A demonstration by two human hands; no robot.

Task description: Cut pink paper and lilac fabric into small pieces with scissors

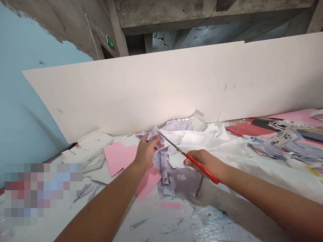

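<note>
My left hand (147,150) pinches a folded piece of lavender fabric (154,133) with small white flowers, thumb on top. In my right hand (202,161) are scissors (199,164) with red handles. Their blades point up and left, the tips at the edge of the held fabric; whether they are cutting it I cannot tell. Below both hands, more lavender fabric (183,181) lies crumpled on the table, partly over a pink sheet (148,183). White cloth (227,143) spreads from behind my right hand to the right.
A tall white board (156,87) stands along the table's back. Grey-white card scraps (93,141) and a larger pink sheet (121,154) lie at left. Fabric pieces (275,144), white cord (287,124) and red card (248,129) lie at right. Small offcuts dot the tabletop (156,225).
</note>
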